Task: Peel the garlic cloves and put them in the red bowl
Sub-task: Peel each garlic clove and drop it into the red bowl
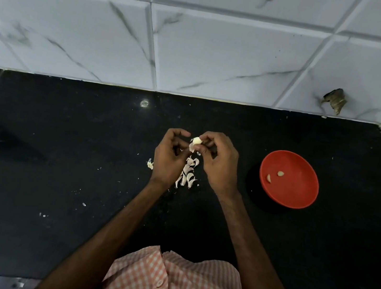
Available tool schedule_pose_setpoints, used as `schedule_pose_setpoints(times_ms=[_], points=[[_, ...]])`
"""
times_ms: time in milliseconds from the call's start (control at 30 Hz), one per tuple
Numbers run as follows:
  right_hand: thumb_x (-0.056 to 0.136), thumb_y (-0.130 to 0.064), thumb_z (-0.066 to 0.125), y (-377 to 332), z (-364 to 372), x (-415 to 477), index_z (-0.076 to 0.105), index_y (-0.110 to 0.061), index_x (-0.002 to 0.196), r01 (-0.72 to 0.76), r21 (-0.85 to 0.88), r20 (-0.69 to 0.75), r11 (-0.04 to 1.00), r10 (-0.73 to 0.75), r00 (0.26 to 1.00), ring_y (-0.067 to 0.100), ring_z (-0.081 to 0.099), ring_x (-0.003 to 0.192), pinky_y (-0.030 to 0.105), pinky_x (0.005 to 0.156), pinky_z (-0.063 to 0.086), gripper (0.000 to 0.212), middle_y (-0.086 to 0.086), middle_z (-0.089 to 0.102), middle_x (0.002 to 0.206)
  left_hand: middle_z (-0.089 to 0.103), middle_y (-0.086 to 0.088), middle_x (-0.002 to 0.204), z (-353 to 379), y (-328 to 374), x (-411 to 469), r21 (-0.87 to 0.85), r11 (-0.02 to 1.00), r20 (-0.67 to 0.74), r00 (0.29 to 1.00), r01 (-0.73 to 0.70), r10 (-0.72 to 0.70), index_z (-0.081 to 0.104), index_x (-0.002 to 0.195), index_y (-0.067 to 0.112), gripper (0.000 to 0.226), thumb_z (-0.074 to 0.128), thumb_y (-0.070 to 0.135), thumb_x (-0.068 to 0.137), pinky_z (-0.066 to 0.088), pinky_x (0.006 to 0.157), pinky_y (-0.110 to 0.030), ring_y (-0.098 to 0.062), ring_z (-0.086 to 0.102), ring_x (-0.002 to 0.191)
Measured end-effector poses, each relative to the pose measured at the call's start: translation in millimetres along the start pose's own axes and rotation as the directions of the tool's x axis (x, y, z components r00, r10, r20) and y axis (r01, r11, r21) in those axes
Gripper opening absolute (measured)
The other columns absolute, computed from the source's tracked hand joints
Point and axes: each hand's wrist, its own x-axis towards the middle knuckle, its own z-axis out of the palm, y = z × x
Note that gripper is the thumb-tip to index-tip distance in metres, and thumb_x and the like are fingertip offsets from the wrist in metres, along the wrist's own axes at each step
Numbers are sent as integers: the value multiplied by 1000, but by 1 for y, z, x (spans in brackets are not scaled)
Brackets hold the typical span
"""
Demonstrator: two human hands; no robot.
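Checked shirt (170,287) at the bottom edge, left hand (168,158) and right hand (219,164) above a black counter (58,147), curled fingers of both pinching one half-skinned garlic clove (196,141), loose skins (188,171) beneath, red bowl (301,168) to the right holding two peeled cloves (280,173)

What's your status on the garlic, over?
Right hand pinches garlic clove, left hand pinches its skin. Two peeled cloves in red bowl. Loose skins beneath hands, bowl unobstructed.

Glossy black stone counter (58,147); glossy marbled wall tiles (224,56); smooth red plastic bowl (306,168); papery garlic skins (188,171).
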Motion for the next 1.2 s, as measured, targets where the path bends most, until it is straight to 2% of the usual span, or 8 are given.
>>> schedule_pose_setpoints(times_ms=[233,367,633,733,833,900,1033,1200], points=[[83,-10,80,-4,-1,2,75,-14,98,-117,59,-10,991,118,993,12,65,87,22,76,54,16,-14,67,91,67,1,76,-4,6,-1,99,993,35,998,-64,61,50,101,14,33,76,2,86,43,62,-16,0,59,66],[84,-5,78,0,-5,6,78,-12,96,-231,209,80,950,219,973,12,71,88,29,81,58,13,-4,75,93,64,-10,79,-7,10,0,169,976,87,989,-136,122,44,91,30,44,76,-1,85,41,59,-14,-1,54,63],[91,7,65,1,-9,4,72,-6,95,-590,460,302,664,507,807,1,70,76,16,66,51,16,4,74,91,62,-5,81,-9,6,0,188,960,179,968,-207,174,45,87,44,53,74,-1,84,51,64,-33,-24,61,76],[87,2,72,-1,-3,1,73,-12,89,-418,346,113,840,405,907,7,72,83,21,75,54,14,-1,75,89,67,-8,79,-5,3,-2,128,987,82,993,-100,90,43,90,25,42,74,-3,86,46,62,-35,-27,61,72],[86,-4,77,-6,-1,1,71,-6,91,-250,183,73,951,240,968,5,70,81,18,74,53,9,-6,73,86,70,-8,88,-5,-2,-2,70,998,17,1000,-4,2,49,96,10,26,72,2,90,47,67,-18,-13,67,81],[87,-6,76,-6,0,0,70,-6,94,-209,142,61,968,202,977,4,70,84,16,75,52,10,-7,72,88,71,0,95,-5,-3,-2,63,998,41,999,8,-10,57,103,9,18,71,5,92,48,72,-17,-7,67,87],[89,-4,73,-2,3,-5,68,-7,96,-264,135,-4,955,267,964,5,70,84,22,76,57,9,-5,72,89,70,9,105,-5,-2,-5,85,996,114,993,-38,28,62,112,15,28,78,17,88,56,77,-34,-12,67,95],[88,-2,74,1,4,-6,66,-5,89,-322,173,-8,931,328,945,6,70,80,21,75,56,9,-1,72,85,61,12,106,-8,-1,-1,267,945,90,981,-190,172,62,98,28,34,87,31,75,53,79,-34,-14,60,95]])
